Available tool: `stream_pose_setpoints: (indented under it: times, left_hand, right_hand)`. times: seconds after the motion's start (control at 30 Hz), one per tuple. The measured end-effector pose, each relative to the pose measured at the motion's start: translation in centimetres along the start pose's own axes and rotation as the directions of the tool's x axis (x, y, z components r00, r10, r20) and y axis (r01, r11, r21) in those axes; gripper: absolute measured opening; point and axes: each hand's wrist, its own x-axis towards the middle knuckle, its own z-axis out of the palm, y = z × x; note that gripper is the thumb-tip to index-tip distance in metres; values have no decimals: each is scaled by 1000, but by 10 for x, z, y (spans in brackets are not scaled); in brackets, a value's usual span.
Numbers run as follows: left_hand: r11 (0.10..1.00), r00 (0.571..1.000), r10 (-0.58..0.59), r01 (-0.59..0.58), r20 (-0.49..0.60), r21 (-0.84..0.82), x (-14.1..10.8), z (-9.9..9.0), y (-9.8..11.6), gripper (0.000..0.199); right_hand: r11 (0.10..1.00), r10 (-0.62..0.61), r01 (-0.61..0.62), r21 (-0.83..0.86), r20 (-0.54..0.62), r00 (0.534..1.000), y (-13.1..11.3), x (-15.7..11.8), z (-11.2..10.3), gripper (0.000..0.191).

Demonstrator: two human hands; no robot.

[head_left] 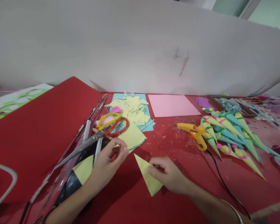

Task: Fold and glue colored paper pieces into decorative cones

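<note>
A folded, pointed piece of yellow paper (147, 175) is pinched between the thumb and fingers of my right hand (166, 172). To its left, my left hand (113, 154) is raised with thumb and index finger curved toward each other and a gap between them; nothing shows in it. Just beyond that hand lies a stack of yellow sheets (132, 137). Scissors with yellow and red handles (100, 133) rest beside it, blades pointing to the lower left. Another yellow piece (84, 169) lies left of my left forearm.
Yellow scraps (133, 107) lie on blue sheets (150, 126), with pink paper (174, 105) to their right. A yellow glue gun (194, 133) with a black cord sits near many paper cones (233, 130). A red board (49, 124) is at the left; a wall stands behind.
</note>
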Motion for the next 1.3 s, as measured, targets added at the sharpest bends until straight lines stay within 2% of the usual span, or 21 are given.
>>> stream_pose_setpoints:
  times: [0.07,0.13,0.2,0.47,0.67,0.73,0.8,0.87,0.93,1.03,1.13,1.3]
  left_hand:
    - [999,999,-25,27,47,-28,1,2,0,9]
    - [1000,996,-18,17,90,15,1,3,3,7]
    - [997,995,-12,4,104,76,1,3,5,18]
    - [987,999,-44,42,8,155,3,1,1,29]
    - [974,982,5,-47,190,222,1,1,-1,44]
    - [969,981,18,-65,194,236,0,3,-3,37]
    - [969,987,21,-60,162,238,-1,4,-6,20]
    - [980,985,17,-51,170,195,-4,5,-6,18]
    - [990,957,43,-78,286,113,-7,4,-3,22]
    - [981,878,106,-170,468,96,-13,4,1,11]
    - [937,857,98,-251,506,243,-15,5,0,25]
    - [873,816,109,-352,568,338,-16,6,-8,16]
  right_hand:
    - [1000,-7,7,-3,4,1000,1,1,0,31]
    - [1000,-10,10,-13,-1,1000,1,1,-1,30]
    - [1000,-5,5,-19,-11,1000,1,0,-1,29]
    - [999,26,-24,34,-52,998,-1,-1,-3,30]
    - [999,25,-22,45,-62,998,-1,1,-2,31]
    - [999,30,-27,35,-61,998,-1,1,-2,32]
    - [999,27,-26,23,-53,998,0,2,-2,34]
    - [1000,17,-16,8,-25,1000,2,3,-2,36]
    - [1000,10,-10,-14,22,1000,4,4,-3,39]
    - [998,11,-4,-70,104,995,5,5,-4,39]
    - [988,-20,45,-147,166,986,2,5,-5,34]
    - [963,-60,98,-249,156,986,-9,6,-7,28]
